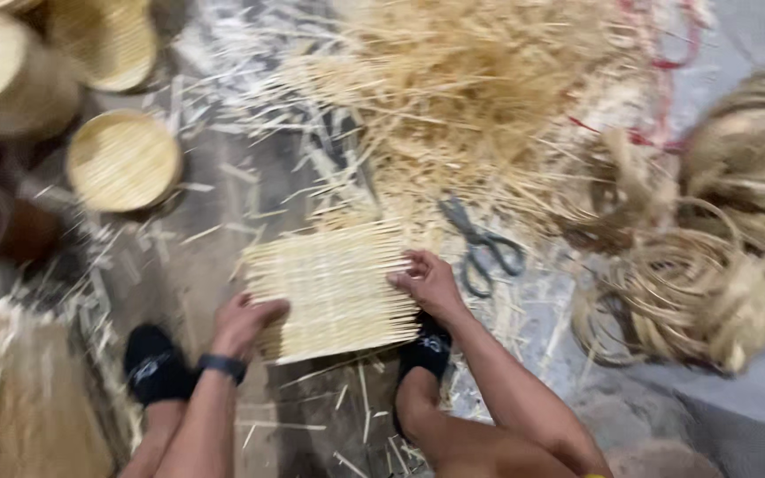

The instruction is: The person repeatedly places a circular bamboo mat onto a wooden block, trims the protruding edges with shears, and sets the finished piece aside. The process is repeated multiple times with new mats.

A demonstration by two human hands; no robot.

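- Woven bamboo mat (334,288), pale yellow and roughly square, lying flat on the floor (197,265) between the two feet, loose strip ends sticking out on every side.
- Left hand (245,323) pressing on the mat's left edge, fingers curled over the strip ends; dark band (221,366) around the wrist.
- Right hand (427,281) resting on the mat's right edge, fingers bent and gripping some protruding strips there.
- Hands well apart, one at each side of the mat, both closed on its edges.
- Black socks on both feet: left foot (154,365) just beside the left hand, right foot (425,350) under the mat's lower right corner, touching it.
- Grey scissors (482,243) on the floor just to the right of the right hand, not touching it.
- Big heap of thin bamboo sticks (453,97) above the mat, spreading down to its upper edge.
- Coils of flat bamboo strips (710,265) at the right, some tied in rings.
- Round woven basket (123,161) at the upper left, near more baskets (11,75) of the same kind, well apart from the mat.
- Loose splinters and short strips scattered over the floor all around.
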